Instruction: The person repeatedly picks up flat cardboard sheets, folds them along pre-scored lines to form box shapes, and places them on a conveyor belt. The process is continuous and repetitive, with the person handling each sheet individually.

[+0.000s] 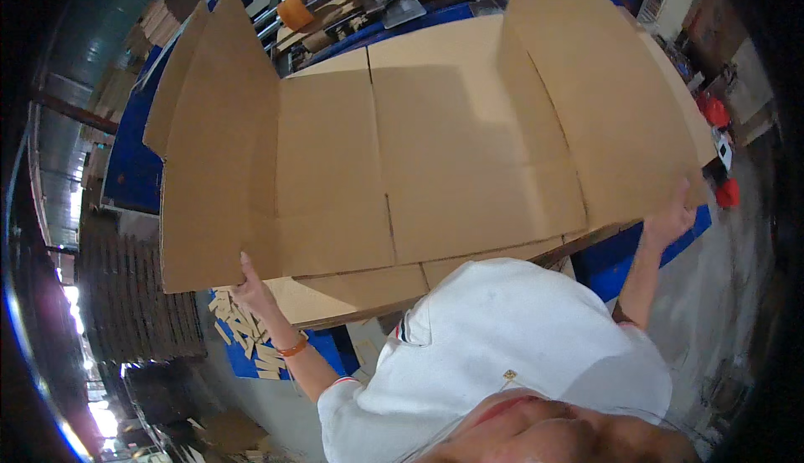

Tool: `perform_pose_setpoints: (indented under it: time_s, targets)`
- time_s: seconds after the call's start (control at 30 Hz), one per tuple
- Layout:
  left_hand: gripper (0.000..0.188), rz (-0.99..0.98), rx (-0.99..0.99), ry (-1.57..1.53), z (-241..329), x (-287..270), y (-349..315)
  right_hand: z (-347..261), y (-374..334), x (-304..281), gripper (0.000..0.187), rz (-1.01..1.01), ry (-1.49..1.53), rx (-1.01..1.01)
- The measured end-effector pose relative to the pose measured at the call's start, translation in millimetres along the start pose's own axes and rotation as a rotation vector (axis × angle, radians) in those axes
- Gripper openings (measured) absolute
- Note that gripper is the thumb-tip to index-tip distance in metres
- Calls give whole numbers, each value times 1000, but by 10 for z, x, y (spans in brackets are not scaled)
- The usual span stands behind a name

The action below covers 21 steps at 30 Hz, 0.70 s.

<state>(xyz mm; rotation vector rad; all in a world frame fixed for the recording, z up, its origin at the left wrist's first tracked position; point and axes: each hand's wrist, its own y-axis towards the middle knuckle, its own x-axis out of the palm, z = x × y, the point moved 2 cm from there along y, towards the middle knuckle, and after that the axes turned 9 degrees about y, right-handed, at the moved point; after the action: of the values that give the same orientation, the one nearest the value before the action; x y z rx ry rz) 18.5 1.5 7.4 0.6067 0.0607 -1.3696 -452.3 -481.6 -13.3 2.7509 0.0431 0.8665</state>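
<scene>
A large brown cardboard sheet (469,153) lies in front of me, creased, with slots cut into it. Its left panel (222,153) and right panel (603,94) are folded up. My left hand (254,294) grips the near lower edge of the left panel, thumb on the inner face and other fingers mostly hidden behind. At the near corner of the right panel, my right hand (670,218) is closed on the edge, its thumb against the board. More flat cardboard (360,295) lies beneath the sheet on my side.
Beyond the sheet stands a machine with metal rods and an orange part (294,10). Small cardboard offcuts (243,329) litter a blue surface (339,350) at the near left. A tall cardboard stack (138,295) stands left. Red items (713,111) are at the right.
</scene>
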Motion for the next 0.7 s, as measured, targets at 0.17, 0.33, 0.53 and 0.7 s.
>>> perform_pose_setpoints:
  time_s: [0.17,0.33,0.53,0.7]
  targets:
    - [20,-56,118,89,-341,510,-315,425,68,857,29,-457,-677,-672]
    - [36,-261,420,72,-153,1120,-700,711,138,1153,41,-681,-716,-725]
    - [66,-697,886,487,238,1422,-1236,795,-400,1205,55,-954,-934,-686]
    - [67,-774,898,545,203,1539,-1285,1250,-687,936,52,-1237,-1334,-634]
